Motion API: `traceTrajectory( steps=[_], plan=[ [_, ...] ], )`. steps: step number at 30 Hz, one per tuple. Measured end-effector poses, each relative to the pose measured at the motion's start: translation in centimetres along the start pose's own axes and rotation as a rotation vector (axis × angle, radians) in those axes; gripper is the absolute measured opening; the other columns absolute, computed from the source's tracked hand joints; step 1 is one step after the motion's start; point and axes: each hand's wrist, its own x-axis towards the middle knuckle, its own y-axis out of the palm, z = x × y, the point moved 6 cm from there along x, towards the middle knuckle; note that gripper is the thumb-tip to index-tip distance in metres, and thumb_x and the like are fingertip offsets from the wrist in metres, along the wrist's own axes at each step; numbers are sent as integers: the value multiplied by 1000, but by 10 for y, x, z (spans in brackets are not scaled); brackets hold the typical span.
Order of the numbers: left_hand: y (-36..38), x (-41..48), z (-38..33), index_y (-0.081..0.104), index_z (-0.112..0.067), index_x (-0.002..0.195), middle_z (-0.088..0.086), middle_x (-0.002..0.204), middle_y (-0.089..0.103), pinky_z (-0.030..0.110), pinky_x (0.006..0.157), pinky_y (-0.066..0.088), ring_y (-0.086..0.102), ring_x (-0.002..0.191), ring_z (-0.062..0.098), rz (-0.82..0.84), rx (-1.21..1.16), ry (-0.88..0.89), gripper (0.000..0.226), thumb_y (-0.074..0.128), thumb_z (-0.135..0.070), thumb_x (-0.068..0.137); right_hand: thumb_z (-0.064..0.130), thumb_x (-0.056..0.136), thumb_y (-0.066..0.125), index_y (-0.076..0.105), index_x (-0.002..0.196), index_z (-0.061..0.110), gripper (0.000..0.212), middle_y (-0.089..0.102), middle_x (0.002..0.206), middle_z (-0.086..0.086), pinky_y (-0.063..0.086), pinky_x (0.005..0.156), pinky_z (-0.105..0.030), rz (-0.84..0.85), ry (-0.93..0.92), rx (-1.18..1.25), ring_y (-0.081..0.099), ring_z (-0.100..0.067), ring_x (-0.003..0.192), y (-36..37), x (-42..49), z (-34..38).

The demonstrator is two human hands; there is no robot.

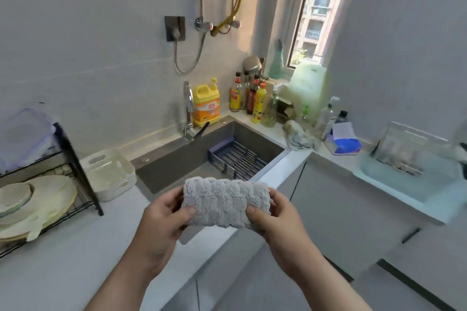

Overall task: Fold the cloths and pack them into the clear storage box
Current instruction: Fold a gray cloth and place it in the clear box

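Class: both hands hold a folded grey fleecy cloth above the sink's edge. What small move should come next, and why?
Probably swing the grey fleecy cloth rightward toward the clear plastic storage box on the right-hand counter. The cloth already looks folded, the left hand and right hand pinch its two ends, and the box stands well apart from it.
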Motion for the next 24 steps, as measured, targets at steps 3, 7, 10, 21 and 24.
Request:
traceTrajectory(
  steps=[3,7,10,21,24],
  plan=[
    [76,37,27,59,-5,122,14,113,70,30,78,58,67,105,31,92,34,-28,60,67,-4,63,5,74,66,65,116,12,43,72,110,-14,55,83,-37,-86,-42,26,69,-29,102,-78,-3,22],
    [184,67,60,59,-2,123,18,113,69,35,84,58,67,104,32,250,39,-64,74,83,-5,53,-4,80,63,73,102,8,27,71,107,-20,55,85,-35,-228,-71,75,67,-28,95,-175,-21,48],
    [262,83,85,62,-3,119,18,112,70,34,83,56,67,101,30,369,38,-109,48,70,6,72,-13,85,56,67,110,2,31,70,109,-21,55,82,-30,-355,-78,144,66,-28,93,-244,-41,63],
    [459,184,169,64,-8,120,15,112,71,27,80,55,65,102,28,719,95,-214,67,76,-19,55,5,87,67,57,119,8,34,68,95,-11,58,70,-31,-811,-114,154,67,-21,87,-429,-22,80],
    [490,233,189,65,-10,116,12,109,73,22,73,57,69,95,22,736,97,-239,47,74,-6,70,16,82,72,51,125,7,49,58,92,-14,58,65,-29,-872,-84,161,63,-21,80,-466,21,81]
  ],
)
